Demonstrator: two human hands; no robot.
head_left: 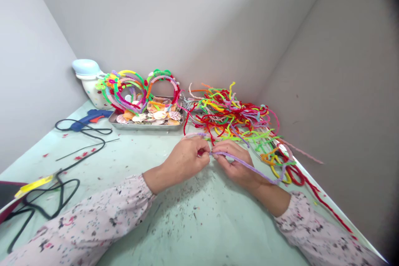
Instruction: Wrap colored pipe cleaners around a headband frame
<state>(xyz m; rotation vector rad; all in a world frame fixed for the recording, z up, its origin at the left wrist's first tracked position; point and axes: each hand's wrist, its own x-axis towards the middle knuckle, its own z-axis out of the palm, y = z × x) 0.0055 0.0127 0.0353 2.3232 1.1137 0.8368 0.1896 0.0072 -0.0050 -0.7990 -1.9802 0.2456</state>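
Both bare hands work close together over a pale green table (199,226) flecked with scraps and dark specks. A fuzzy, bendable lavender pipe cleaner (246,165) runs between them. The left hand (183,160) is curled shut, its fingers pinching one stretch of the stem, with a short lavender end rising past the knuckles. A small red bit shows at those fingertips, too small to tell what it is. The right hand (235,164) is also closed to a pinch, its fingertips (216,147) nearly meeting the left's, and the stem sweeps in a soft curve across its back and off to the right. Just beyond the hands sprawls a tangled heap of pipe cleaners (230,118), wiry and fuzzy, in red, yellow, green and orange, with loose coils by the right wrist. To its left, a metal tray (146,126) holds ridged seashells (158,115), with looped, colourful pipe-cleaner hoops (137,91) standing behind them. Further left lie a blue glue gun (89,119) with its looping black cord (62,187), a thin dark rod (87,147) and a yellow strip (34,185). A speckled white jug (90,85) with a pale blue lid stands in the corner. Speckled, floral sleeves (77,220) gather at both wrists.
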